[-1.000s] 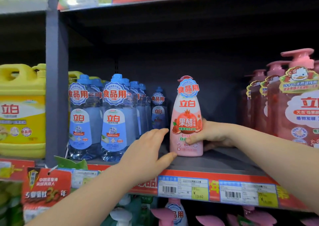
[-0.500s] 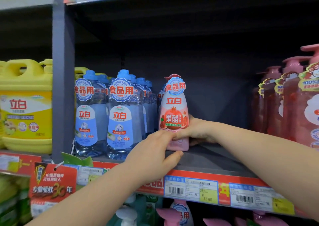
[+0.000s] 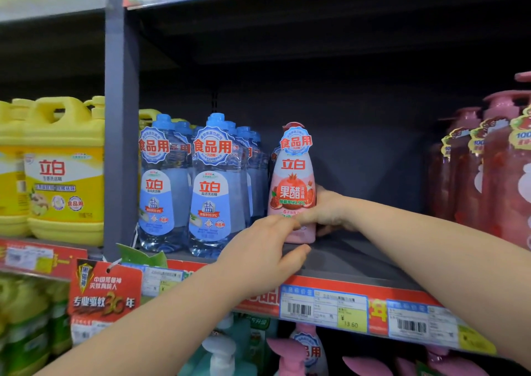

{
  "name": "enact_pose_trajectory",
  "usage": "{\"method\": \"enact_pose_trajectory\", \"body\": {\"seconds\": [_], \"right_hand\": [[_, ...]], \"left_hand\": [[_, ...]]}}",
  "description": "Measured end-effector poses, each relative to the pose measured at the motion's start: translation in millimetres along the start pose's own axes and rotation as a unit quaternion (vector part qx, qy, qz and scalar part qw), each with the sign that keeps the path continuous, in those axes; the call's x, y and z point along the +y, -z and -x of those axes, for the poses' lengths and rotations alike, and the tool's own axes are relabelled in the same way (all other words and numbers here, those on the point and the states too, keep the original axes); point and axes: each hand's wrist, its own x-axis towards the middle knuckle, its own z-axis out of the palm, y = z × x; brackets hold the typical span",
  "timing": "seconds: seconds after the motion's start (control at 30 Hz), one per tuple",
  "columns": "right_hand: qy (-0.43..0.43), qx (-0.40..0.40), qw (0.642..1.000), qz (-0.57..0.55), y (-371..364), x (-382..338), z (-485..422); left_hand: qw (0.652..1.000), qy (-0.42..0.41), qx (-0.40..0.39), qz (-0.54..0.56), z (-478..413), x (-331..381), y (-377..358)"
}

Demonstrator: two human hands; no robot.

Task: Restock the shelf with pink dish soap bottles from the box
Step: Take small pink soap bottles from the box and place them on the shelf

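Observation:
A pink dish soap bottle (image 3: 293, 180) with a pomegranate label stands upright on the grey shelf (image 3: 353, 260), right beside the blue bottles. My right hand (image 3: 327, 212) wraps around its lower right side and grips it. My left hand (image 3: 267, 246) rests at the bottle's lower left, fingertips touching its base, thumb on the shelf edge. The box is out of view.
Rows of blue dish soap bottles (image 3: 212, 186) fill the shelf's left part. Red pump bottles (image 3: 494, 174) stand at the right, with open shelf between them and the pink bottle. Yellow jugs (image 3: 63, 168) sit past the grey upright post (image 3: 120, 134). Price tags line the red shelf rail (image 3: 324, 304).
The pink bottle has slid left along the shelf until it stands against the blue bottles. My right hand moved with it; my left hand closed in on its base.

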Motion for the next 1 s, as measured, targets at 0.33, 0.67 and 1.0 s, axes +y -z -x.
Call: {"method": "enact_pose_trajectory", "body": {"seconds": [0.33,0.67,1.0], "right_hand": [[-0.029,0.054,0.991,0.122,-4,-6,9],[0.107,0.131,0.881,0.441,23,-10,64],[0.105,0.122,0.847,0.506,38,-9,159]], "left_hand": [[1.000,0.020,-0.014,-0.018,0,2,2],[0.986,0.111,-0.079,-0.101,-8,23,19],[0.964,0.092,-0.020,-0.249,18,65,36]]}}
